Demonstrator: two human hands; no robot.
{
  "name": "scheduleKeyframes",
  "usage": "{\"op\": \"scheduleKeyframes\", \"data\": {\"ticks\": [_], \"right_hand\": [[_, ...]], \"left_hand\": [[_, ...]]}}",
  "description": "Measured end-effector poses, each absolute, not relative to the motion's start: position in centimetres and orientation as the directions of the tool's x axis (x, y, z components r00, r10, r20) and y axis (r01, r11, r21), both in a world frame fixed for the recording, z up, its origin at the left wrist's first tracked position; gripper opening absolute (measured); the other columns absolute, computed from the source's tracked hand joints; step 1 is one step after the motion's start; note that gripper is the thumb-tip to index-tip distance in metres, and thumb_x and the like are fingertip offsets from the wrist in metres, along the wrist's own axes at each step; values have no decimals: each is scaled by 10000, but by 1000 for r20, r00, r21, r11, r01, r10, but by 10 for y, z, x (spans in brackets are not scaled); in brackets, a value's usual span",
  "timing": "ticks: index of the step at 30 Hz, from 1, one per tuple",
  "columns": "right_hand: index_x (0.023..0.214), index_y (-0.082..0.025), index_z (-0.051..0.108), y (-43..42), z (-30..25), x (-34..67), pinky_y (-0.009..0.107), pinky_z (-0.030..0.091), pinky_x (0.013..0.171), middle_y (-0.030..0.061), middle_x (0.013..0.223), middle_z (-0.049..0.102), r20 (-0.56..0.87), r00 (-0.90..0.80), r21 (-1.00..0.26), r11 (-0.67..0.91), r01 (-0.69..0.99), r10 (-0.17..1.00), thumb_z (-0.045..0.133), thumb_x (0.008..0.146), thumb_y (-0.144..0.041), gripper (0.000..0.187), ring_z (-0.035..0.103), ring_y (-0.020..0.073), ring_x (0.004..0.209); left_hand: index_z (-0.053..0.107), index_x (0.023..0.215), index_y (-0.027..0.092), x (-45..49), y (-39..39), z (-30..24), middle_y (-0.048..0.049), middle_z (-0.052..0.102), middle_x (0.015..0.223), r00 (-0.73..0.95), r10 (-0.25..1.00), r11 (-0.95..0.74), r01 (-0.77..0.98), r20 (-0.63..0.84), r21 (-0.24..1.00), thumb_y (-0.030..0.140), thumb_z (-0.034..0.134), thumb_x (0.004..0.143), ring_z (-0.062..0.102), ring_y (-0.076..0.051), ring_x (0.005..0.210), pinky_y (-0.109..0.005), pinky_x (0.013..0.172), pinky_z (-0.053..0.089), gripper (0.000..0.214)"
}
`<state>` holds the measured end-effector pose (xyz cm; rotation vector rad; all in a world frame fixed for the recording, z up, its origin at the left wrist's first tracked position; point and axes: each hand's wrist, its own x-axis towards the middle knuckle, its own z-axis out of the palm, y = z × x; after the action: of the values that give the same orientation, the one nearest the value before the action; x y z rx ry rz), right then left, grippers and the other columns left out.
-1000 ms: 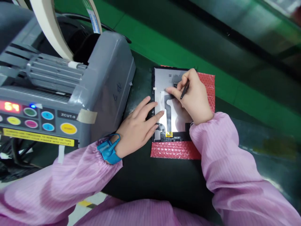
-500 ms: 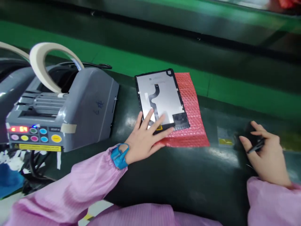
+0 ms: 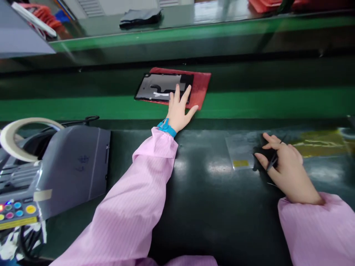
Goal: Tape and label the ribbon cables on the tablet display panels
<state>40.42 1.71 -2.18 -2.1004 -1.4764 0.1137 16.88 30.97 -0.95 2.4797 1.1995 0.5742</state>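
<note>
My left hand (image 3: 179, 111) is stretched forward with its fingers spread, the fingertips over the near right part of a tablet screen panel (image 3: 163, 81). The panel lies back side up, with a silver-grey plate, a black rim and a dark flex cable. Beneath it is a red bubble-wrap sheet (image 3: 202, 87), resting on the green strip beyond the dark bench. My right hand (image 3: 290, 170) hovers low over or rests on the bench at the right, curled around dark tweezers (image 3: 273, 162). Beside its fingertips lies a clear film with a yellow label (image 3: 240, 163).
At the left stands a grey tape dispenser (image 3: 74, 166) with a cream tape roll (image 3: 8, 144). Amber film strips (image 3: 318, 144) lie beyond my right hand. A raised shelf (image 3: 177, 31) runs along the back, bearing a folded dark cloth (image 3: 141, 17) and red material.
The panel and bubble wrap have moved away from me onto the green strip and turned, with my left hand following. My right hand still holds the tweezers. The view has tilted up and shifted.
</note>
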Motion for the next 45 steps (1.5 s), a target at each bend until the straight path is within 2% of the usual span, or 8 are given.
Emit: {"op": "scheduleKeyframes", "data": {"ticks": [3,11,29,34,37,39,43,45], "right_hand": [[1042,-265,564,16,-22,404,706,339,1169,167,1484,644,244,377,-498,-218,839,893,564,958,-530,278,565,408,1415],[1044,-275,569,16,-21,403,663,342,1172,140,1489,642,241,381,-502,-221,836,892,549,988,-502,235,568,389,1413],[1038,-259,562,17,-23,403,704,303,1189,163,1497,635,262,372,-503,-203,840,890,561,991,-512,258,546,397,1437],[1122,-270,544,15,-11,386,596,443,1139,154,1414,682,373,453,-727,-48,685,810,579,1018,-496,252,604,333,1386],[1212,-270,586,15,-3,377,422,586,832,68,997,762,323,536,-875,30,483,780,458,1071,-521,315,746,228,871],[1234,-259,627,16,0,374,332,525,600,4,781,675,195,579,-941,-15,337,792,439,1069,-541,377,602,158,578],[1059,-256,613,15,2,378,258,438,459,-27,721,639,4,614,-987,-94,127,789,631,968,-504,265,538,122,504],[954,-258,565,11,3,378,231,412,417,-23,722,670,-57,606,-986,-140,92,793,698,916,-493,273,548,116,490]], "left_hand": [[386,1621,128,169,323,-12,-228,183,1756,578,768,-636,636,276,436,496,477,1065,92,-376,1650,-592,1314,111,673],[447,1604,189,149,354,0,-118,415,1686,566,812,-583,792,142,180,442,361,1076,358,-308,1579,-617,1317,98,591],[461,1610,324,113,367,1,-53,415,1692,394,906,-420,881,155,219,666,463,990,205,-532,1574,-841,1193,-96,708],[398,1640,244,110,355,10,-56,308,1743,364,897,-432,840,251,327,732,326,1016,67,-500,1615,-811,1209,-57,795],[462,1604,235,124,318,10,-42,281,1754,509,805,-589,747,304,310,628,302,1061,-4,-428,1639,-740,1253,-57,689],[510,1576,271,139,281,6,-58,302,1745,716,642,-766,583,273,271,511,408,1059,23,-441,1640,-779,1248,35,579],[452,1606,306,166,209,-4,-67,313,1740,985,88,-965,48,148,258,468,523,1049,172,-414,1629,-700,1269,188,585],[466,1596,313,173,188,-6,-67,362,1719,993,-22,-960,-53,113,276,527,540,1041,251,-410,1608,-688,1275,192,599]]}}
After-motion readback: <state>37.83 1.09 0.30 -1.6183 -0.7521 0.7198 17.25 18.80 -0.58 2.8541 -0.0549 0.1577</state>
